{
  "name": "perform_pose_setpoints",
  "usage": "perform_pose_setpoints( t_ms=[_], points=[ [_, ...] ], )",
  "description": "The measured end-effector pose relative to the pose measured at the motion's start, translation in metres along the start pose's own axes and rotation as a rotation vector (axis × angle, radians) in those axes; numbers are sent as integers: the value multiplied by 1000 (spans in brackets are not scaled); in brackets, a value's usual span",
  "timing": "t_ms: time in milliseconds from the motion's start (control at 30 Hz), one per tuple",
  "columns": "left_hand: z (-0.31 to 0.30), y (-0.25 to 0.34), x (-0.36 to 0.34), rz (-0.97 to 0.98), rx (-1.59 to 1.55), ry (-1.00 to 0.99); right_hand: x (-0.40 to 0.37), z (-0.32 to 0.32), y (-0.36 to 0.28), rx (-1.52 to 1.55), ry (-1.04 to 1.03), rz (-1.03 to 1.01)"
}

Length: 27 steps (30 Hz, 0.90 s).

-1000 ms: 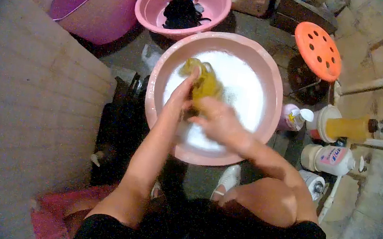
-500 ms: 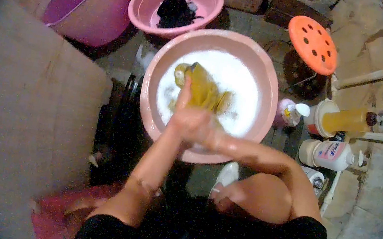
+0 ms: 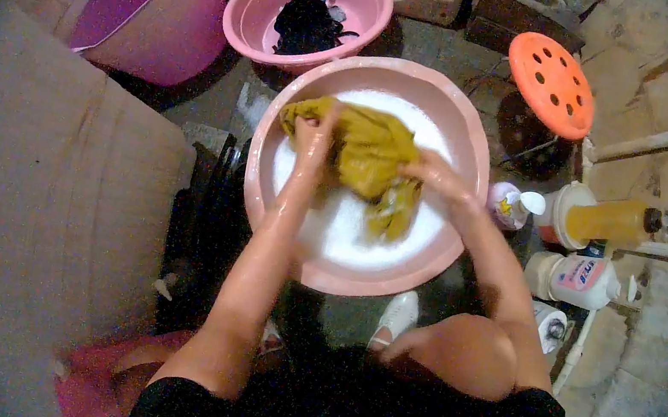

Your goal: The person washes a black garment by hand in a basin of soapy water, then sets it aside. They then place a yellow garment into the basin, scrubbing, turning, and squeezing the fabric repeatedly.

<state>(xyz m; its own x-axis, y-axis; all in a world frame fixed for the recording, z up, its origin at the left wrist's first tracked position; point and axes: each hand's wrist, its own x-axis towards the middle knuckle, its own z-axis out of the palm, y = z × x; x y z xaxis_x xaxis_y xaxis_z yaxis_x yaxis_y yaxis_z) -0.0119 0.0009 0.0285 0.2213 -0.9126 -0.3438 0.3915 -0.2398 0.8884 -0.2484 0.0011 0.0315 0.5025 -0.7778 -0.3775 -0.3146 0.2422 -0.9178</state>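
Note:
A wet mustard-yellow cloth (image 3: 373,150), perhaps a garment, is stretched between my two hands over a large pale pink basin (image 3: 477,178). White suds (image 3: 348,228) cover the water inside it. My left hand (image 3: 314,130) is closed around the cloth's left end, thumb up. At its right side my right hand (image 3: 434,174) grips another part, fingers bent over the fabric. The lower end of the cloth hangs down onto the foam, slightly blurred.
Behind stands a smaller pink tub (image 3: 237,17) with black cloth (image 3: 309,28) in it. A purple bucket (image 3: 164,19) is at the back left, an orange stool (image 3: 551,84) at the right. Pump bottles (image 3: 586,281) and a yellow-liquid bottle (image 3: 612,224) line the right wall.
My hands were together at the near side of the basin with the cloth bunched up. Now they are apart, farther forward, and the cloth is spread wider between them.

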Motion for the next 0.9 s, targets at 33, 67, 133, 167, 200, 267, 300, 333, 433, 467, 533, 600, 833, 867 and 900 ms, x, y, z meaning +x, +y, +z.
perform_pose_setpoints(
  t_ms=[33, 67, 133, 167, 200, 267, 300, 333, 433, 467, 533, 600, 833, 867, 900],
  points=[
    [8, -4, 4, 47, 480, 164, 6, -6, -8, 207, 81, -37],
    [8, -23, 16, 83, 577, 103, 20, -14, -7, 211, 81, -33],
    [15, -48, 29, 183, 693, 42, 49, -33, -2, -203, 639, -49],
    [21, -49, 26, 179, 670, -17, 57, -27, 7, -213, 642, -49],
    [27, -55, 24, 178, 662, -22, 67, -12, 21, -705, 675, -94],
    [32, -68, 18, 239, 1166, 36, 76, 26, 52, -979, 725, -128],
    [29, -80, 23, 235, 1161, 35, 79, 39, 65, -763, 770, -122],
    [25, -95, 30, 266, 1220, 26, 84, 45, 72, -770, 768, -117],
    [15, -131, 46, 330, 1347, -54, 92, 45, 96, -766, 644, 53],
    [14, -134, 50, 318, 1351, -96, 102, 28, 109, -607, 318, 236],
    [18, -119, 46, 288, 1264, -204, 122, -9, 125, -438, 7, 382],
    [23, -77, 23, 203, 974, -273, 143, -50, 144, -487, -74, 465],
    [33, 30, -32, -408, -232, -232, -13, 99, -77, -514, 384, -487],
    [15, 20, -20, -542, -220, -254, -13, 114, -77, -601, 321, -575],
    [7, -3, -13, -533, -212, -264, -11, 111, -73, -603, 334, -584]
  ],
)
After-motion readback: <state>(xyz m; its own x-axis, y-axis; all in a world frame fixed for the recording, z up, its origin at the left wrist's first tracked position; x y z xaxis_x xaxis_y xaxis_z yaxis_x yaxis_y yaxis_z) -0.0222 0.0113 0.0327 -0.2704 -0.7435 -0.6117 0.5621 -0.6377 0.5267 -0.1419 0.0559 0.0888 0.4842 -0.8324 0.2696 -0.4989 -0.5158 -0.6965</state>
